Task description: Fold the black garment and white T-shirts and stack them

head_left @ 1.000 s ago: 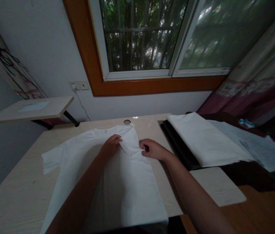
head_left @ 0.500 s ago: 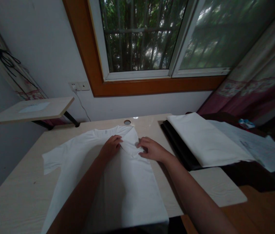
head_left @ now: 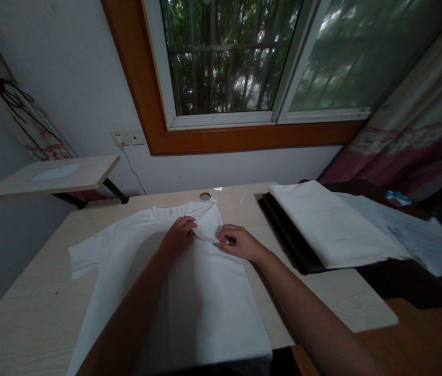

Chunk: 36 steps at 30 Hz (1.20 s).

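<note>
A white T-shirt (head_left: 181, 308) lies spread on the table, its collar towards the wall. One sleeve (head_left: 85, 256) stretches out flat on the left. The other sleeve (head_left: 208, 222) is folded inward over the shirt's body near the shoulder. At the inner end of that folded sleeve, my left hand (head_left: 178, 235) is closed on the cloth with its fingertips. My right hand (head_left: 239, 242) pinches the sleeve's lower edge on the outer side, thumb and forefinger together.
Folded white cloth (head_left: 330, 224) rests on a black folded item (head_left: 283, 230) to the right, beside pale sheets (head_left: 420, 230). A small raised shelf (head_left: 99, 169) stands at the table's back left. The table (head_left: 21, 308) has a round hole near the wall, under the window.
My right hand has moved slightly left along the folded sleeve, and its fingers have closed on the edge. My left hand stays almost where it was.
</note>
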Motion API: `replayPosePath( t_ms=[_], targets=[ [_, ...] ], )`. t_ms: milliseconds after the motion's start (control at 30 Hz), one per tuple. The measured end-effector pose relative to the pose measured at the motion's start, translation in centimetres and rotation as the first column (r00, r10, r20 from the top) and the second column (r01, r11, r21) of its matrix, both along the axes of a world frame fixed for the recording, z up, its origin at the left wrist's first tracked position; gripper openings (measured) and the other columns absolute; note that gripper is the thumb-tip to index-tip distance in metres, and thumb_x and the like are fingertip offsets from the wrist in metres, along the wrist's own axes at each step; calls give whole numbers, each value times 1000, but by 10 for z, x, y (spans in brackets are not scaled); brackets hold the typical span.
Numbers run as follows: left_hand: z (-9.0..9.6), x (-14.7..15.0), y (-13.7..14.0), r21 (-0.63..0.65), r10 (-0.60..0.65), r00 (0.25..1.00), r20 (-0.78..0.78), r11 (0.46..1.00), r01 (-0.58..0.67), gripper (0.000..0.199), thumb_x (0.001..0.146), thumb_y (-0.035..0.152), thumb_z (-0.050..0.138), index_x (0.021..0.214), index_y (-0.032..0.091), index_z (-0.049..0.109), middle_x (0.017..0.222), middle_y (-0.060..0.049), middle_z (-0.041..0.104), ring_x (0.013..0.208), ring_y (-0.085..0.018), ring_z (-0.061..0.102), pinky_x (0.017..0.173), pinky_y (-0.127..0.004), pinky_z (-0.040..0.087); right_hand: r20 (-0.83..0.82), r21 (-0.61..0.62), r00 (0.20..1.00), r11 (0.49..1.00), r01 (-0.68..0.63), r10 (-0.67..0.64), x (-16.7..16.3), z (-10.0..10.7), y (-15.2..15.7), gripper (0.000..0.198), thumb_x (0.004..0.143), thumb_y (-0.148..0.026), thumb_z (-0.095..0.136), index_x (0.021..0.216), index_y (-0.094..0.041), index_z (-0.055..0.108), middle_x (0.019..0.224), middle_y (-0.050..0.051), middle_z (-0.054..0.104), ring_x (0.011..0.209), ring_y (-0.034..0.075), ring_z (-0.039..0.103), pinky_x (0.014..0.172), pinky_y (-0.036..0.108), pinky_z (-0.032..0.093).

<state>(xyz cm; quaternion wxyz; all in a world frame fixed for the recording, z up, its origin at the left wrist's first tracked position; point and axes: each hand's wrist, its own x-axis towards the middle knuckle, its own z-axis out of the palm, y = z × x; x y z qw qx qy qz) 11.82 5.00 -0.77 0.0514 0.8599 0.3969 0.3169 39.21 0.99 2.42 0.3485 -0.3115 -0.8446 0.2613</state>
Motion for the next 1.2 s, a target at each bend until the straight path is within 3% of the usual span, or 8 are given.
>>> replayPosePath(
  t_ms=[133, 300, 433, 533, 667, 800, 933, 1200],
  targets=[
    [0, 0, -1, -5, 18, 1000, 0, 1000, -18, 36, 79, 0, 53, 104, 20, 70, 120, -9, 64, 114, -24, 59, 104, -45, 52, -8, -70, 999, 996, -47, 46, 1, -1, 0, 22, 96, -36, 63, 84, -19, 71, 78, 3, 66, 69, 14, 61, 65, 25, 47],
    [2, -1, -2, -12, 20, 1000, -7, 1000, -20, 43, 75, -4, 48, 102, 20, 71, 121, -8, 66, 116, -24, 58, 105, -46, 51, -17, 40, 995, 994, 101, -101, 3, -3, 4, 22, 99, -32, 56, 97, -19, 74, 86, 6, 70, 78, 17, 64, 72, 28, 50],
    [9, -2, -6, -10, -45, 998, -43, 999, 45, 44, 77, -2, 50, 107, 22, 72, 127, -6, 68, 122, -24, 57, 109, -48, 48, 70, 160, 982, 974, 163, -176, 2, -10, 7, 28, 101, -30, 52, 119, -22, 72, 116, 10, 72, 110, 21, 64, 99, 37, 50],
    [13, -2, -8, -18, -109, 992, -69, 994, 108, 42, 84, 5, 52, 118, 23, 70, 135, -4, 67, 132, -24, 54, 114, -49, 44, 230, 204, 947, 962, 179, -225, 0, -18, 8, 40, 101, -34, 54, 137, -20, 63, 142, 12, 61, 135, 25, 52, 115, 43, 40],
    [9, 0, -6, -45, -122, 986, -114, 992, 117, 34, 97, 20, 49, 123, 24, 70, 139, -3, 65, 138, -22, 52, 117, -48, 42, 438, 199, 852, 955, 219, -287, 2, -22, 8, 50, 101, -41, 52, 147, -20, 54, 157, 11, 46, 149, 29, 36, 122, 52, 29],
    [4, 3, -4, -65, -84, 984, -159, 995, 74, 37, 100, 25, 45, 130, 23, 66, 142, -4, 63, 139, -20, 51, 119, -46, 41, 518, 182, 797, 951, 251, -310, 6, -19, 7, 56, 101, -46, 51, 151, -20, 48, 162, 9, 38, 152, 29, 29, 123, 55, 26],
    [3, 4, -5, -53, -71, 979, -189, 997, 62, 40, 97, 22, 48, 133, 23, 64, 144, -5, 62, 139, -20, 52, 120, -46, 40, 513, 211, 789, 940, 267, -339, 3, -17, 5, 54, 101, -44, 51, 149, -19, 51, 161, 10, 40, 153, 27, 29, 123, 52, 26],
    [-1, 3, -2, 2, -68, 978, -195, 998, 70, 40, 94, 19, 51, 131, 24, 66, 143, -5, 62, 137, -22, 54, 117, -48, 43, 472, 354, 702, 844, 403, -533, -34, -11, 7, 47, 104, -33, 42, 142, -9, 55, 156, 18, 45, 149, 28, 36, 121, 45, 31]
  ],
)
